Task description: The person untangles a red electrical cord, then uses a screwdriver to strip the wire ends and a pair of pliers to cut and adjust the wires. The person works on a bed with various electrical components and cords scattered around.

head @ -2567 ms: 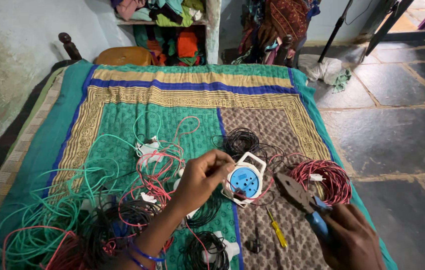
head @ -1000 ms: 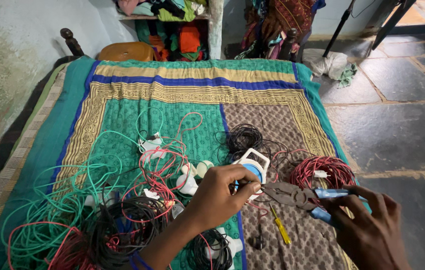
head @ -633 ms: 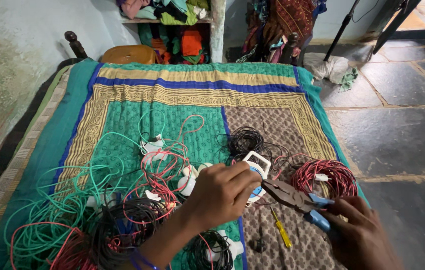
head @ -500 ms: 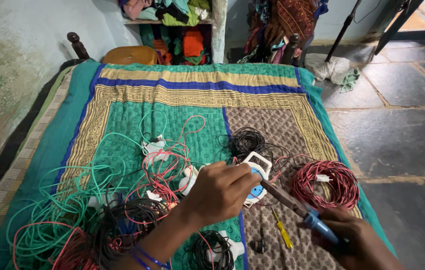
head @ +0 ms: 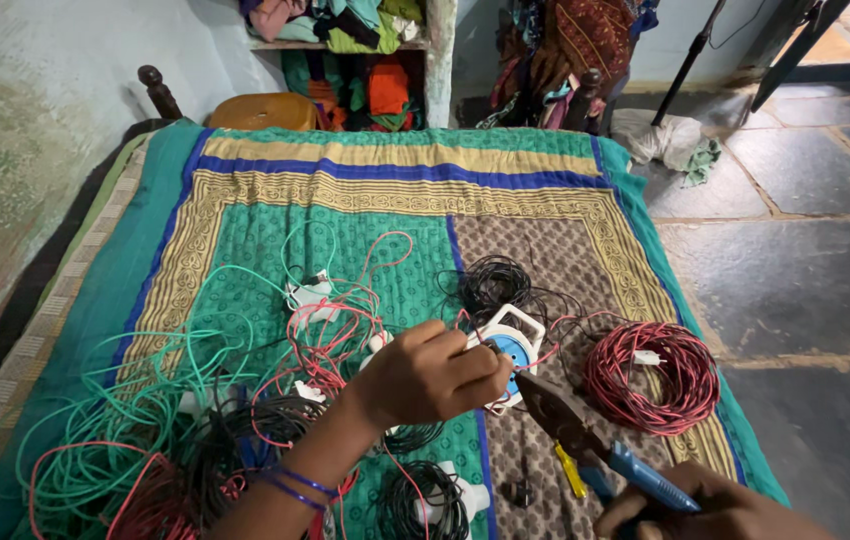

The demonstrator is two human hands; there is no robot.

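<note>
Pliers [head: 585,450] gripped by right hand [head: 715,510]; left hand [head: 430,375] clasps white-blue socket [head: 510,350].

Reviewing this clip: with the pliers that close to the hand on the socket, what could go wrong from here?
The pliers in the right hand point their tip near the left hand that holds the white-and-blue socket, so a slip might pinch fingers. Loose red wires and green wires lie tangled around that wrist and could snag, dragging the socket or the red coil.
</note>
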